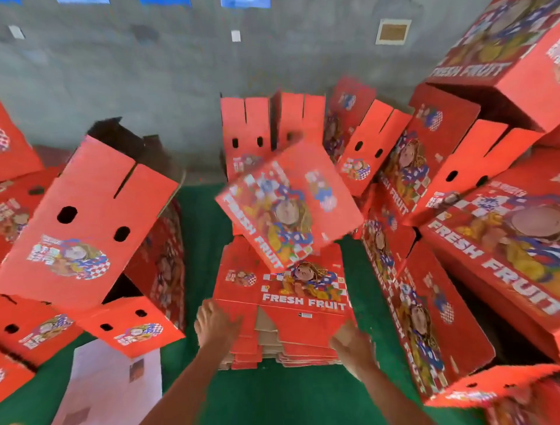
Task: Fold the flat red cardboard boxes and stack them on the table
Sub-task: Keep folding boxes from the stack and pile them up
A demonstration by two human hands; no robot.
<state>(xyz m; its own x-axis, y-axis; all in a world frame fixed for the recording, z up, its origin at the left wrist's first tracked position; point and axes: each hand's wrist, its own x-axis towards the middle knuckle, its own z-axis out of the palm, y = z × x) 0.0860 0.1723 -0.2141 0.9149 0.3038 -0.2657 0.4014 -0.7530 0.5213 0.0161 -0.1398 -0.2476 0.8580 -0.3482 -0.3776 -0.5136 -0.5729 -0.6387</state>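
Many folded red cardboard boxes [88, 209] stand piled left and right; a thick stack of flat red blanks [285, 330] remains. Left hand [216, 323] and right hand [348, 341], apart, rest on its near edge.

Bare grey concrete wall [127, 79] across the back, rough & mottled. Blue panels [245, 3] along top edge, cut off by frame, poss. windows, can't tell. Small white tags [235, 35] stuck on wall, another at far left. Framed tan plaque [393, 31] upper right. Green counter [272, 391] below, w/ a white sheet [112, 385] lying on it at lower left. Light even, daylight-ish, no hard shadows.
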